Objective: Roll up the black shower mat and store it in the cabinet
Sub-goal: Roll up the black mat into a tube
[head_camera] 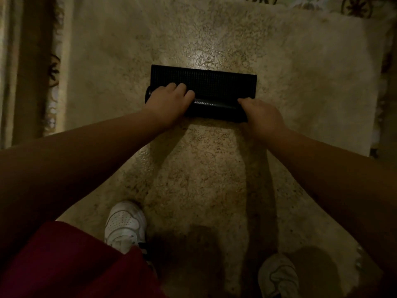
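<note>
Gripping the part-rolled black shower mat: left hand, right hand.

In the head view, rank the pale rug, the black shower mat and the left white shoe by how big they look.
1. pale rug, by far the largest.
2. black shower mat, partly rolled.
3. left white shoe, though it is nearer the camera and partly hidden, so 2 versus 3 is unsure.

Bare rug around mat

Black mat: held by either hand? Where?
Both. Left hand holds the left end of the black mat's rolled part; right hand holds its right end.
</note>
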Demonstrator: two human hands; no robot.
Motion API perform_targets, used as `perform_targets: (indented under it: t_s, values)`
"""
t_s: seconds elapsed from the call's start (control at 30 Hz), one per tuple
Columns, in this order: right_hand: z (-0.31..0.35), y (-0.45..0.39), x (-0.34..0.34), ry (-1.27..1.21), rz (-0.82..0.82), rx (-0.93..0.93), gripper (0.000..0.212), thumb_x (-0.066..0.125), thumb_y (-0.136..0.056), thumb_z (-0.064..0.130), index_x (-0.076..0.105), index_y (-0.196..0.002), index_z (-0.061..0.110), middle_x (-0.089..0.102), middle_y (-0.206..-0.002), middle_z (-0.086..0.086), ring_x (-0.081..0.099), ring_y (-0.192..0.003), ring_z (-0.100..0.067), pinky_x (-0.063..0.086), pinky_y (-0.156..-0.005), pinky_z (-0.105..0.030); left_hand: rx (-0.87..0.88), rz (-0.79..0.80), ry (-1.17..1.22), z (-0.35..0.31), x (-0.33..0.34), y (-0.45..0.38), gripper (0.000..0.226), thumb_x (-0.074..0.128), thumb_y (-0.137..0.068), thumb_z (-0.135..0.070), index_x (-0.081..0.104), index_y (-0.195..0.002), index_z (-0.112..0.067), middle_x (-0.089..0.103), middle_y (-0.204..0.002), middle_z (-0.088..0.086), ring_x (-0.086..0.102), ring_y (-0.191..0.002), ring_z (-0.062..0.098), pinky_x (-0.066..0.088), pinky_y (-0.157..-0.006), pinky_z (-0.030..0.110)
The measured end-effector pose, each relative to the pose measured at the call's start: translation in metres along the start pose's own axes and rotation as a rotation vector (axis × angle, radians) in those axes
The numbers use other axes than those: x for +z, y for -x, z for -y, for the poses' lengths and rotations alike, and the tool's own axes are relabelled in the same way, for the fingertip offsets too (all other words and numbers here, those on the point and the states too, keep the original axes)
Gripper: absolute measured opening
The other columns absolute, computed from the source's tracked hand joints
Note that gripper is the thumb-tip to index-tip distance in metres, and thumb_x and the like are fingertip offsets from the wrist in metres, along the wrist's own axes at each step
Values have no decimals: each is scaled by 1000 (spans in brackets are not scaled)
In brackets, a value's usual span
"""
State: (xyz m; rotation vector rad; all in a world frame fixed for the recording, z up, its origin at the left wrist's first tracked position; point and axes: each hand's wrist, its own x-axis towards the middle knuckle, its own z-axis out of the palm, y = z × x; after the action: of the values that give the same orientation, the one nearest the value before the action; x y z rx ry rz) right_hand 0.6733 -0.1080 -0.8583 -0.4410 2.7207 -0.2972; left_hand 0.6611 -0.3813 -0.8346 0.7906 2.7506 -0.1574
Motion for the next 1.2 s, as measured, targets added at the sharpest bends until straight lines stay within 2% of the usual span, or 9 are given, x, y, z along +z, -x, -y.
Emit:
perform_targets:
  t_s: [0.23, 0.37, 0.5, 0.7, 0.8, 0.9, 1.0, 1.1, 1.2]
  values:
    - [0, -18, -20, -46, 129, 80, 60, 76, -73, 31, 54, -128, 21, 66, -111, -16, 63, -96, -37, 48, -74, -36, -37, 11, 34, -3, -1, -10, 24, 57, -85, -13, 48, -106, -6, 56, -104, 19, 56, -91, 38, 46, -68, 44]
    - [3, -17, -23, -15, 169, 76, 61, 79, -69, 31, 58, -125, 22, 67, -110, -13, 63, -96, -35, 45, -72, -33, -42, 75, 71, -3, 0, -9, 26, 61, -85, -14, 49, -108, -7, 57, -102, 18, 56, -90, 37, 45, -63, 42]
    - [5, -20, -27, 7, 336, 59, 67, 85, -62, 36, 59, -123, 22, 66, -110, -8, 61, -96, -28, 44, -70, -30, -48, 162, 109, -8, 2, 3, 32, 64, -85, -24, 49, -110, -9, 57, -103, 16, 57, -91, 34, 45, -62, 41]
    - [9, -41, -39, 6, 522, 63, 82, 88, -60, 40, 56, -132, 20, 60, -127, -8, 55, -113, -29, 42, -80, -29, -108, 138, 88, -24, 7, 14, 22, 51, -90, -19, 48, -109, -9, 56, -108, 16, 53, -99, 35, 45, -71, 44]
    - [6, -48, -42, -27, 570, 118, 83, 88, -62, 38, 53, -136, 18, 57, -133, -10, 52, -119, -30, 38, -83, -27, -90, 188, 136, -17, 3, 5, 24, 56, -88, -19, 50, -108, -9, 60, -106, 15, 55, -98, 34, 46, -70, 42]
    - [7, -25, -35, -38, 435, 96, 79, 82, -71, 35, 48, -140, 19, 51, -139, -13, 47, -123, -33, 39, -93, -33, -46, 251, 157, -6, 1, -2, 24, 58, -88, -18, 50, -110, -9, 61, -104, 16, 57, -92, 34, 48, -72, 42]
    - [14, 25, -14, 155, 40, -35, 73, 73, -78, 25, 41, -143, 14, 44, -140, -19, 42, -120, -40, 43, -91, -47, -67, 313, 174, -3, -2, -8, 33, 65, -86, -26, 50, -112, -10, 62, -104, 16, 59, -90, 34, 48, -72, 41]
    - [22, 32, -4, 188, -47, -74, 67, 67, -79, 14, 42, -141, 6, 50, -133, -20, 47, -113, -40, 46, -85, -47, -121, 459, 248, 5, -13, -23, 59, 81, -69, -43, 55, -113, -14, 60, -98, 10, 59, -87, 28, 45, -67, 34]
    - [19, 10, -14, 144, -44, -50, 58, 69, -81, 21, 51, -135, 9, 57, -127, -15, 51, -108, -38, 47, -79, -45, -158, 512, 293, 8, -15, -28, 65, 83, -66, -42, 56, -118, -14, 57, -99, 9, 57, -88, 26, 46, -68, 34]
